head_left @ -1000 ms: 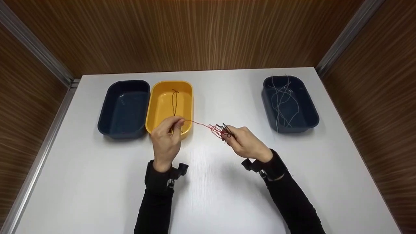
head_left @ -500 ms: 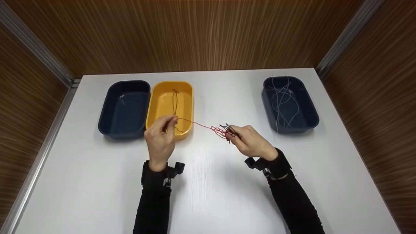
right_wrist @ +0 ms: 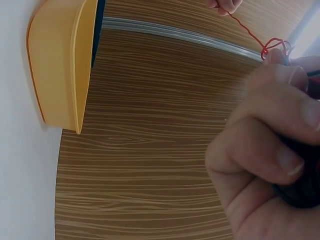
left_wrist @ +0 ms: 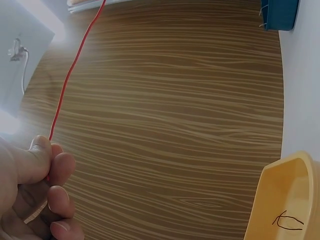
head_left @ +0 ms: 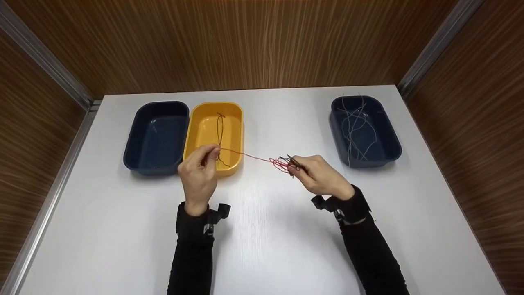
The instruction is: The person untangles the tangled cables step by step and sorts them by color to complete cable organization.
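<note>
My left hand pinches the end of a thin red wire between thumb and forefinger, over the near end of the yellow bin. The wire runs almost straight across to a tangled bundle of red and black wires. My right hand grips that bundle, its fingers curled round it, with red loops and black ends sticking out past the thumb. In the right wrist view something dark shows in the palm, mostly hidden by the fingers. A looped black wire lies in the yellow bin.
A dark blue bin stands against the yellow bin's left side. Another dark blue bin at the right holds several loose grey wires. Wood-grain panels border the white table at the back and both sides.
My hands have moved apart, left hand leftward and right hand slightly rightward, so the red wire between them is longer. More of the black wire in the yellow bin shows.
</note>
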Motion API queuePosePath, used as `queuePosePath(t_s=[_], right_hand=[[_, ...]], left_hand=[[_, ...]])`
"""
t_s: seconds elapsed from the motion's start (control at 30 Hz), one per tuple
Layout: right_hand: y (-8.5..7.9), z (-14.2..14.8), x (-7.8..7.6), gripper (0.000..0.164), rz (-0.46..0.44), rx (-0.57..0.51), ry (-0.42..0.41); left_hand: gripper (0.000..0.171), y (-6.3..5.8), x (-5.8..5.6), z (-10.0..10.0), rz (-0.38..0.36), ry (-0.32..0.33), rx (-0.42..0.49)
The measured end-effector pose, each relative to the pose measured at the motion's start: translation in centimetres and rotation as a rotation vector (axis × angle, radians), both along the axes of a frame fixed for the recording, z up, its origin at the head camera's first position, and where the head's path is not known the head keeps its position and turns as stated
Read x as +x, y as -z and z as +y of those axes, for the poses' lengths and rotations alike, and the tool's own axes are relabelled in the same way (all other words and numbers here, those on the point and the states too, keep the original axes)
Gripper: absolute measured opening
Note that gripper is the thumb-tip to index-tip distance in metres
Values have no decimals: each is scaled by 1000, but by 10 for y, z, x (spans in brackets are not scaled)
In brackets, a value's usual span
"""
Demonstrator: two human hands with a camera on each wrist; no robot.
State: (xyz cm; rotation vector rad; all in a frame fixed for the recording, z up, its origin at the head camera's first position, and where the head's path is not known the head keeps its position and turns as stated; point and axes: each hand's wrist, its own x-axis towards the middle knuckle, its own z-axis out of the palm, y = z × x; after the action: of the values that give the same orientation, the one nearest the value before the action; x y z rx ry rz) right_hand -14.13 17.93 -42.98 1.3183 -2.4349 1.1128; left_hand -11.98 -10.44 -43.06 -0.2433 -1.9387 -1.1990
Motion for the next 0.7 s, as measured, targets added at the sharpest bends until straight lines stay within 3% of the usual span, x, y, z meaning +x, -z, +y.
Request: queuePosePath(t_s=[0.3,0.7], right_hand=[[-2,0,1,18,-66,95,-29],[-3,3,1,17,-47,102,-10]], left_hand=[[2,0,-1,-4,14,-18,8],[7,1,-2,-10,-9,-31,-3]])
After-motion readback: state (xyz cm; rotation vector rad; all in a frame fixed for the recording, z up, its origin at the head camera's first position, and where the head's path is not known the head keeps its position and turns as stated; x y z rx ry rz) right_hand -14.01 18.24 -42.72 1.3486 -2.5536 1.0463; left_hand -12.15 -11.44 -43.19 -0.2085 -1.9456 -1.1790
